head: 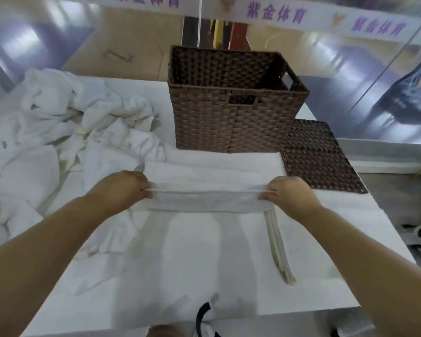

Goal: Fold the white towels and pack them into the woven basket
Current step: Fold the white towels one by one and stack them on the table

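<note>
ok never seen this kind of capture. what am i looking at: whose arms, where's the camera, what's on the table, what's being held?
There is no robot here. The single picture comes from a wide-angle camera worn on a person's head, looking forward and down, so the two bare arms are the wearer's own. The left hand and right hand each pinch one end of a white towel, holding its folded edge stretched between them above the white table. Behind it stands an open woven basket; nothing shows inside from here. Its flat woven lid lies to the right. A pile of unfolded towels sits to the left.
</note>
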The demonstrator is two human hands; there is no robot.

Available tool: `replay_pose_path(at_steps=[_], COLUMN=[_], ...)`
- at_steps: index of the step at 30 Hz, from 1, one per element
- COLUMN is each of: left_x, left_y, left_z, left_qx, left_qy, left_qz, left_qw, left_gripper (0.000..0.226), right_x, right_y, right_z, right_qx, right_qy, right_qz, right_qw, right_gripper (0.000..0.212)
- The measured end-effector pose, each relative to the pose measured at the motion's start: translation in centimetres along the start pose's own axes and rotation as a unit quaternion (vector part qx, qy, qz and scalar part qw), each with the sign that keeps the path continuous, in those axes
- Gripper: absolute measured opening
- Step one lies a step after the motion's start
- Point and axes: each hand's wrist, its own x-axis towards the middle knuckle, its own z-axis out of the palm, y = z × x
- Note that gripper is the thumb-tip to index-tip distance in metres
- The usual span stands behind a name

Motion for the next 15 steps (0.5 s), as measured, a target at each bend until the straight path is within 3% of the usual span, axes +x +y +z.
replay_pose_path(at_steps=[3, 7, 10, 15], left_x=[1.5, 2.2, 1.7, 0.5], left_y=[0.5, 1.4, 2.2, 3.7], left_z=[-5.0, -11.4, -15.5, -19.6], left_qx=[0.006, -0.011, -0.028, -0.091], left_qy=[0.064, 0.104, 0.058, -0.086], left_qz=[0.005, 0.023, 0.008, 0.013], left_qw=[0.998, 0.994, 0.998, 0.992], left_gripper=[0.02, 0.013, 0.011, 0.017], right_x=[1.5, 1.6, 0.6, -0.7], right_y=[-0.2, -1.1, -1.8, -2.0], right_z=[-5.0, -11.7, -15.8, -20.3], right_qx=[0.006, 0.034, 0.066, 0.093], right_qy=[0.036, 0.008, -0.053, -0.126], right_qz=[-0.011, -0.006, 0.007, -0.004], right_qw=[0.999, 0.999, 0.996, 0.988], right_gripper=[0.036, 0.025, 0.013, 0.017])
